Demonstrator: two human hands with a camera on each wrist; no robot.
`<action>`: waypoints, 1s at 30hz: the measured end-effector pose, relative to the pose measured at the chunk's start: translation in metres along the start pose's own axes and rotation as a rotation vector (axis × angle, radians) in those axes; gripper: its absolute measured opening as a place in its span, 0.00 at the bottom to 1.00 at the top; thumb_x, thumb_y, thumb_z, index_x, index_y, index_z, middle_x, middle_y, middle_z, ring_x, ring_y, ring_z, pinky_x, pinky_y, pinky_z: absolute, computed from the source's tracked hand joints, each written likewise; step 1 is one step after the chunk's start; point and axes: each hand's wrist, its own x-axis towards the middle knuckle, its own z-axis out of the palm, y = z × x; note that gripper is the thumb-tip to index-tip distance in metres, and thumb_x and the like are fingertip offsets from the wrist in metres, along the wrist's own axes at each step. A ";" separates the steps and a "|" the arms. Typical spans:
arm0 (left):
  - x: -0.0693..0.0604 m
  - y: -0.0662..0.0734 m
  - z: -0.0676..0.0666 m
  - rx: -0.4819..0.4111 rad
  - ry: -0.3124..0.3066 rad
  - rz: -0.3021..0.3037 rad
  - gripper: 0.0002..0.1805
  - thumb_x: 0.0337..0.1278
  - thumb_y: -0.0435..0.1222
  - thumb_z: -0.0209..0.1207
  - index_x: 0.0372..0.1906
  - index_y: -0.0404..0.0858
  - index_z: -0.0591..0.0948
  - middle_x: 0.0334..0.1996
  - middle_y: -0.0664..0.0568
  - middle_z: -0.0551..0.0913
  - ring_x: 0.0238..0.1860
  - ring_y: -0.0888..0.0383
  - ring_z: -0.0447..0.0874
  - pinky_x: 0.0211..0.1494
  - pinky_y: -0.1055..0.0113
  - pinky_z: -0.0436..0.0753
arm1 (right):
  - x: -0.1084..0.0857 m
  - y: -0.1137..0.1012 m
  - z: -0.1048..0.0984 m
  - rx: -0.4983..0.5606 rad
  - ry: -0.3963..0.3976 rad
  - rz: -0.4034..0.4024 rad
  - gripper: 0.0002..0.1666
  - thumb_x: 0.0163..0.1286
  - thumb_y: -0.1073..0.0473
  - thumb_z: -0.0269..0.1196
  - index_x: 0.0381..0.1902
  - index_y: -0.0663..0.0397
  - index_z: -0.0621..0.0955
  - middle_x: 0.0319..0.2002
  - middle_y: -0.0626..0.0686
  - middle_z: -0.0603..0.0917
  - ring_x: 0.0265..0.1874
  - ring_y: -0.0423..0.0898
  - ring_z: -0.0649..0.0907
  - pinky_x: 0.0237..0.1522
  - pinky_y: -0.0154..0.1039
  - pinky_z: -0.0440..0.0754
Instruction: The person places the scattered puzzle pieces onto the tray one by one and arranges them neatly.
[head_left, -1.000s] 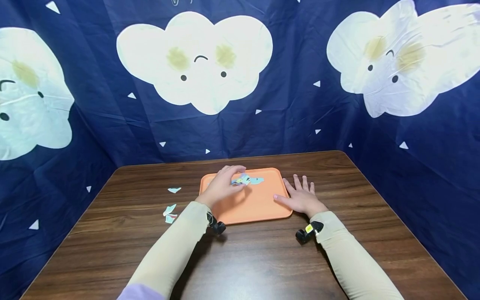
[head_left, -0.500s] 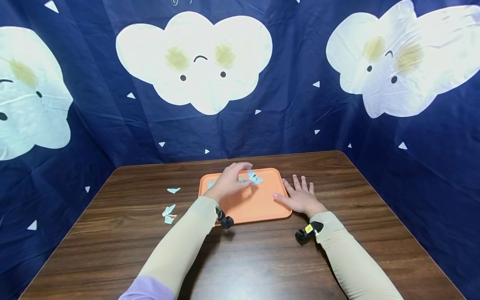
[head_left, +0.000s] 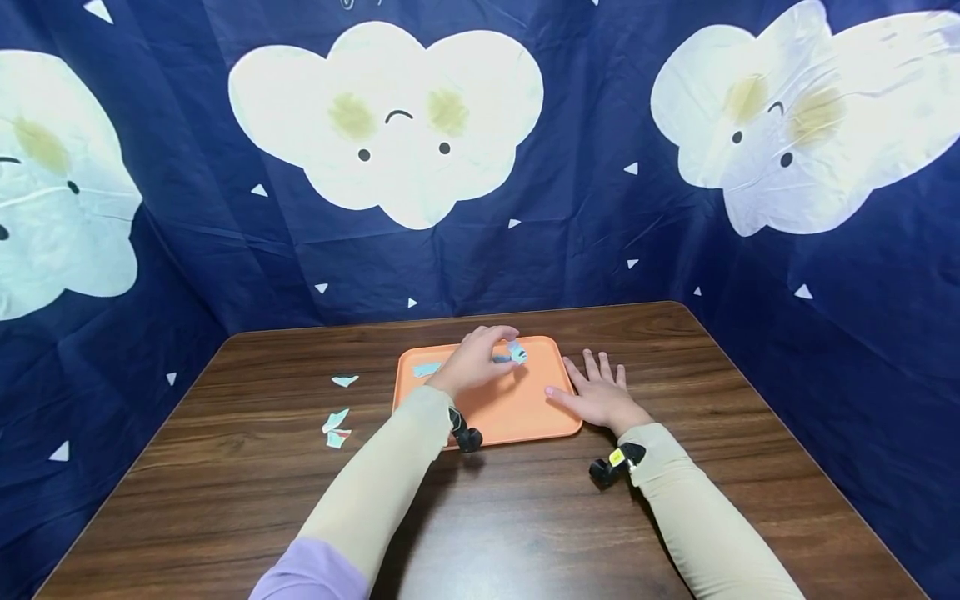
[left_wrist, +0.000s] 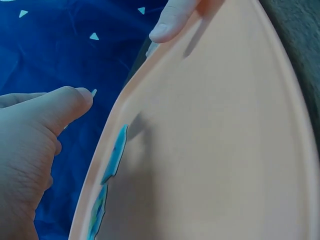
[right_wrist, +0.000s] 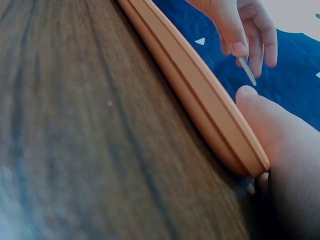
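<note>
My left hand [head_left: 474, 360] is over the far part of an orange tray [head_left: 532, 412], pinching a thin light-blue printed puzzle piece [head_left: 519, 353] between thumb and fingers. In the right wrist view that puzzle piece [right_wrist: 247, 71] appears edge-on, raised above the tray. Other blue pieces [left_wrist: 115, 155] lie on the tray beneath the left hand, end to end along its far side; the hand partly hides them in the head view. With fingers spread, my right hand [head_left: 603, 398] rests at the tray's right edge, its thumb over the rim.
Left of the tray, several loose light-blue pieces lie on the brown wooden table [head_left: 525, 517]: one farther back [head_left: 345, 381], others nearer and close together [head_left: 338, 437]. A dark blue curtain [head_left: 450, 275] with white clouds hangs behind the table.
My left hand has moved right across the tray, carrying the puzzle piece. A light-blue piece at the tray's left has come into sight behind it. The right hand stays put.
</note>
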 end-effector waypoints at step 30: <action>0.026 0.009 0.040 0.056 -0.096 -0.104 0.32 0.62 0.49 0.68 0.70 0.50 0.72 0.60 0.60 0.81 0.65 0.54 0.68 0.69 0.53 0.68 | 0.003 0.004 0.000 -0.004 -0.035 -0.005 0.61 0.64 0.15 0.43 0.82 0.46 0.50 0.80 0.66 0.39 0.78 0.67 0.35 0.69 0.72 0.28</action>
